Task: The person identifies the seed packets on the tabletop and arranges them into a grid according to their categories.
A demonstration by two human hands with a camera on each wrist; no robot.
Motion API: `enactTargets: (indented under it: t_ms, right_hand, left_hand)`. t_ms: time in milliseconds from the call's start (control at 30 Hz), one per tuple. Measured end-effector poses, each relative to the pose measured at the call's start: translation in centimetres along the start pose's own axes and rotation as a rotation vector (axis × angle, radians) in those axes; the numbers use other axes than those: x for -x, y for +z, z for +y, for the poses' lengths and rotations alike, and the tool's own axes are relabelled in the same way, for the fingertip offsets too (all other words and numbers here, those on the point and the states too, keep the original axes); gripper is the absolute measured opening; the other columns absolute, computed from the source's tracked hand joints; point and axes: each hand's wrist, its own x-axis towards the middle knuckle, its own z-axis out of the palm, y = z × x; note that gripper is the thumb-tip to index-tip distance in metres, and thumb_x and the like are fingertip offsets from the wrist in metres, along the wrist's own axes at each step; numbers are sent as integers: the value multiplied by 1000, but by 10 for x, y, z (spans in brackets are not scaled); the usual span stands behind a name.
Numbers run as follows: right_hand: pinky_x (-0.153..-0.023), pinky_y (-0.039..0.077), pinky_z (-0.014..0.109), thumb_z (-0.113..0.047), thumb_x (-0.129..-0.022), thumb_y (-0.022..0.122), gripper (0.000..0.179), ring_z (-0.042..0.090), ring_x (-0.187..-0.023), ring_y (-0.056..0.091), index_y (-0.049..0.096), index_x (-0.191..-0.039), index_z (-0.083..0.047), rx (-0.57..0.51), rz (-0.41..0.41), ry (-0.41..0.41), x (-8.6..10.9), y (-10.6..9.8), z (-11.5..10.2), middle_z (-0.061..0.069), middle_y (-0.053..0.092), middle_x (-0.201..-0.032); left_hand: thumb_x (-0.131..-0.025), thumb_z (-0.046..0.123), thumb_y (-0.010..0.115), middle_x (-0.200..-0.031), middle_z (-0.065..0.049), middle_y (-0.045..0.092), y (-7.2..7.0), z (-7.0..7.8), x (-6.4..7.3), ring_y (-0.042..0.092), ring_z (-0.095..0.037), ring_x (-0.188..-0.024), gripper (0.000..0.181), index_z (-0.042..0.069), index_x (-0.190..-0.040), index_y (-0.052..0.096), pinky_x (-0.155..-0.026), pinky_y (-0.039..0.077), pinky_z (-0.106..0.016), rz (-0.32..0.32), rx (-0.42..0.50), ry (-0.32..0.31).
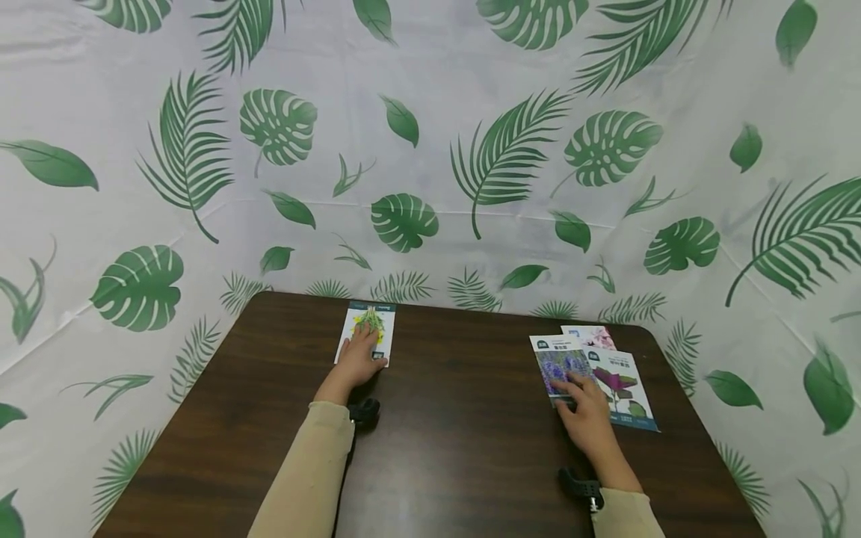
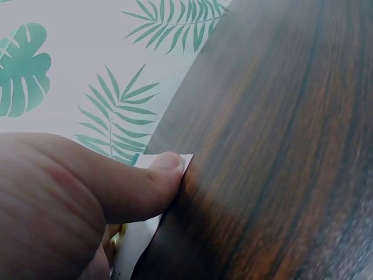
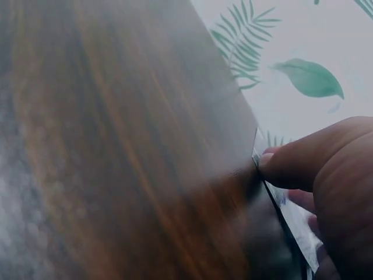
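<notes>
Cloth [image 1: 350,134] printed with green leaves is hanging beyond all the fingers, and 1 dark wood-grained table [image 1: 444,403] is lying beneath them, bearing 4 printed packets: 1 at the left, 3 at the right. Farthest left, 1 pale sleeve [image 1: 303,471] is covering the forearm behind the fingers of the left hand [image 1: 356,364]. Those fingers are stretching loosely over 1 yellow-flower packet [image 1: 381,335], which is lying flat under them, its blue-green strip showing just past their tips. In the left wrist view the thumb is resting on the packet's edge; I cannot tell whether it is gripping there. 1 dark wrist strap [image 1: 365,412] is sitting behind these fingers.

Bare tabletop is separating the left fingers from the right ones, well apart. Next, 1 purple-flower packet [image 1: 553,362] is lying beneath and ahead of the fingers of the right hand [image 1: 587,416]. They are spreading across its near part, the thumb touching its near left edge, which is showing slightly raised in the right wrist view. 1 pink-blossom packet [image 1: 595,338] is poking out beyond the fingertips, partly covered. 1 magenta-flower packet [image 1: 622,381] is lying just right of these fingers.
</notes>
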Motion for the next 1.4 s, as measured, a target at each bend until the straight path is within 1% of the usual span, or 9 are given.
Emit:
enactTargets:
  t_ms: [100,167,233,367,500,867,1133,1300,1400]
  right_hand:
    - [-116,35,78,3,-98,74,39,59,-145,45,74,-137,-1,-27,-74,45,0,-2,0,33,56,-156]
    - [-116,37,77,1,-100,72,39,58,-145,46,72,-139,-1,-33,-103,62,-1,-3,-1,32,54,-158]
    - [-115,38,77,0,-100,73,39,58,-144,47,72,-140,-2,-26,-104,59,-1,-3,-1,31,54,-158]
    - [-112,41,76,6,-99,69,39,58,-139,51,75,-137,-2,-8,-80,26,-2,-1,-3,32,58,-154]
    - [-110,44,75,12,-98,67,42,58,-136,54,76,-136,-3,7,-75,1,-2,-1,-3,31,62,-151]
    - [-110,44,76,5,-99,72,41,57,-136,56,76,-138,-6,-11,-108,-18,-1,0,-8,29,63,-152]
    - [-112,43,77,1,-100,73,41,57,-139,55,74,-140,-8,-24,-155,0,-4,7,-20,28,62,-154]
    - [-117,38,78,-1,-101,73,43,59,-145,49,72,-144,-7,-39,-192,33,-11,9,-29,28,59,-157]
    - [-119,36,78,-2,-102,72,44,59,-147,48,71,-145,-7,-38,-209,36,-16,13,-31,28,57,-158]
  left_hand:
    - [-106,22,72,-180,-31,12,1,0,0,7,-50,-169,78,-6,-168,33,-136,7,-69,4,-6,-2]
    - [-106,22,72,-180,-31,12,1,0,-1,7,-49,-169,78,-6,-168,33,-136,7,-69,4,-5,-4]
    - [-106,22,72,-180,-30,12,1,-1,-1,6,-49,-170,79,-5,-168,33,-136,6,-69,1,3,-8]
    - [-106,22,72,-180,-30,11,1,-1,-1,5,-48,-170,79,-5,-168,33,-136,6,-68,-3,19,-12]
    - [-107,24,71,-181,-28,8,1,-1,-1,2,-47,-170,80,-4,-170,30,-137,4,-67,-9,23,-17]
    - [-107,23,71,-182,-26,7,2,-1,-1,2,-45,-171,80,-2,-170,29,-137,3,-66,-13,32,-32]
    - [-107,24,71,-182,-25,8,1,1,0,2,-44,-171,81,-1,-171,29,-137,3,-65,-15,27,-40]
    - [-107,26,71,-183,-24,6,2,2,-1,0,-43,-171,81,1,-172,28,-138,1,-64,-21,27,-39]
    - [-108,28,70,-183,-22,5,2,2,-1,-1,-41,-171,82,2,-172,27,-138,1,-63,-25,11,-45]
